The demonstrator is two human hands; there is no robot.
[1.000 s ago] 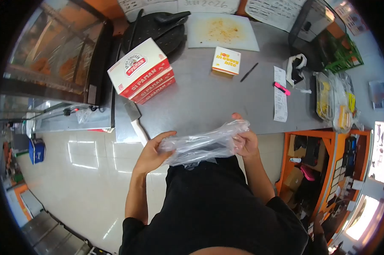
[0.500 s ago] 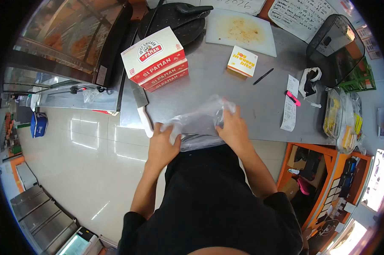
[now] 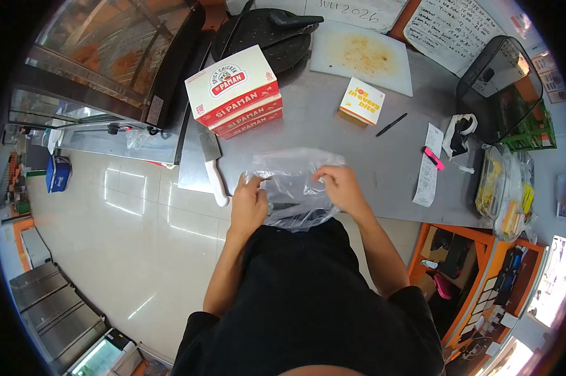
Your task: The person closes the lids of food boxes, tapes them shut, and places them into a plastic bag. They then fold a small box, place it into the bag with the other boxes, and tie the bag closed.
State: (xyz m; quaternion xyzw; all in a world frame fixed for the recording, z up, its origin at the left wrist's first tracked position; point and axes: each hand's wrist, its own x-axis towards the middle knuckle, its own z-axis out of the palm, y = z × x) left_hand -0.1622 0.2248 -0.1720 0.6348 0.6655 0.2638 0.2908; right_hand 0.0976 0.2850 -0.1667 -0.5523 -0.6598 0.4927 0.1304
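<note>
A clear plastic bag (image 3: 295, 182) spreads between my two hands at the front edge of the metal counter. My left hand (image 3: 250, 203) has its fingers closed on the bag's left side. On the right side, my right hand (image 3: 340, 188) pinches the bag near its upper corner. Beyond the left hand stands a stack of red and white boxes (image 3: 236, 94). A knife (image 3: 214, 166) with a white handle lies just left of my left hand, its handle over the counter edge. Past my right hand sits a small yellow and white box (image 3: 362, 101).
A white cutting board (image 3: 361, 56) and a black stone mortar (image 3: 261, 37) are at the back. Right of the small box lie a pen (image 3: 391, 125), a receipt (image 3: 426, 182) with a pink marker, and plastic containers (image 3: 490, 182). A glass display case (image 3: 107, 56) stands left.
The bag is spread wider and hangs lower toward my body. My left hand has shifted slightly right, and my right hand has changed its hold. The view has shifted slightly.
</note>
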